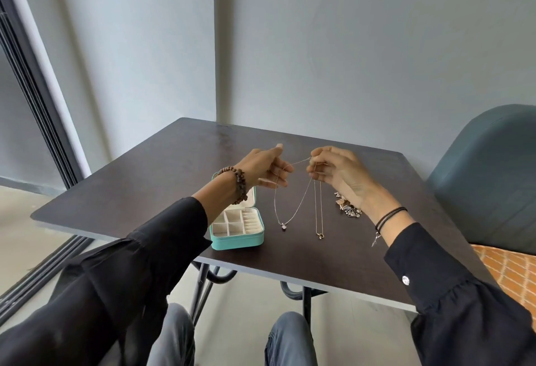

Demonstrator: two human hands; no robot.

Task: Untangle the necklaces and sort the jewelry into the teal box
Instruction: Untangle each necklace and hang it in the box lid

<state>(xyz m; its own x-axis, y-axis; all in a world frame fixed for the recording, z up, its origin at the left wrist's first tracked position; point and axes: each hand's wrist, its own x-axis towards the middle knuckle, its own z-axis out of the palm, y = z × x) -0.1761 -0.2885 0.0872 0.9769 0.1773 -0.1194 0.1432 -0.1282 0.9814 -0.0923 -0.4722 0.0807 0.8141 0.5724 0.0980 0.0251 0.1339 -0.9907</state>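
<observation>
Box: we see teal outside, cream inside.
Table: we see dark brown.
Seat: we see orange with lattice pattern.

Dark table: open teal box near front edge; small jewelry pile apart, to right.

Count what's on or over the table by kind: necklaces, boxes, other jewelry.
Necklaces: 2, the silver-pendant necklace and the gold-pendant necklace
Teal box: 1
Loose jewelry heap: 1, pieces uncountable
Total: 4
</observation>
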